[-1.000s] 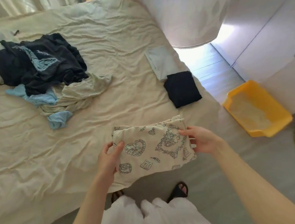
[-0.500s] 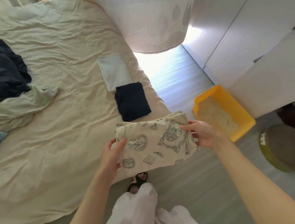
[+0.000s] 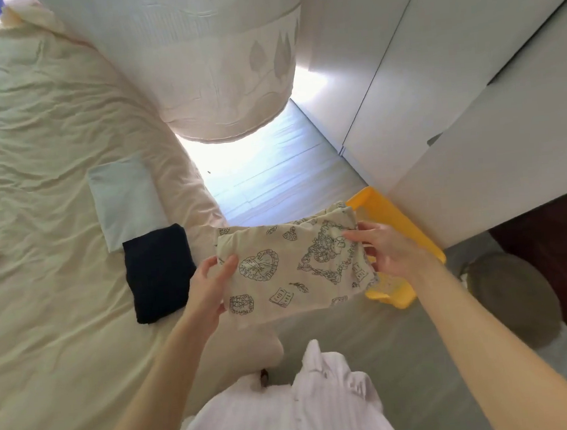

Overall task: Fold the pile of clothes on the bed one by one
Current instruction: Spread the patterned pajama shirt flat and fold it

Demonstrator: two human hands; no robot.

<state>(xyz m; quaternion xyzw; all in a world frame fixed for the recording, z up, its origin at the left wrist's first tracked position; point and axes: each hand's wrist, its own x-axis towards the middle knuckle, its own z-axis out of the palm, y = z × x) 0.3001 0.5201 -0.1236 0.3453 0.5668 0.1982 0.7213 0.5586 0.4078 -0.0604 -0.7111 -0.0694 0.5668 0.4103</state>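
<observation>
Your fingers point(image 3: 226, 266) on the left hand point(image 3: 210, 290) are pinching the left edge of the folded patterned cloth point(image 3: 293, 268), thumb on top and the rest curled underneath. Your right hand point(image 3: 386, 252) is gripping the opposite edge the same way, thumb lying across the print. Between them you are holding the cloth flat in the air, just off the bed point(image 3: 37, 236) and partly over the floor point(image 3: 372, 344).

Judging by its compact shape, you are finishing this piece, and it looks ready to be set down. The next move probably calls for swinging it left, back over the bed, and lowering it level so the layers are not slipping apart.

Two finished pieces are already lying near the bed's edge: a dark folded garment point(image 3: 158, 272) just left of your left hand and a pale folded garment point(image 3: 124, 198) touching its far corner. You are working close to a yellow tray point(image 3: 388, 212) on the floor, sitting under the cloth's right end, with white cupboard doors point(image 3: 470, 95) beyond it. Nothing is blocking the way back to the bed.
</observation>
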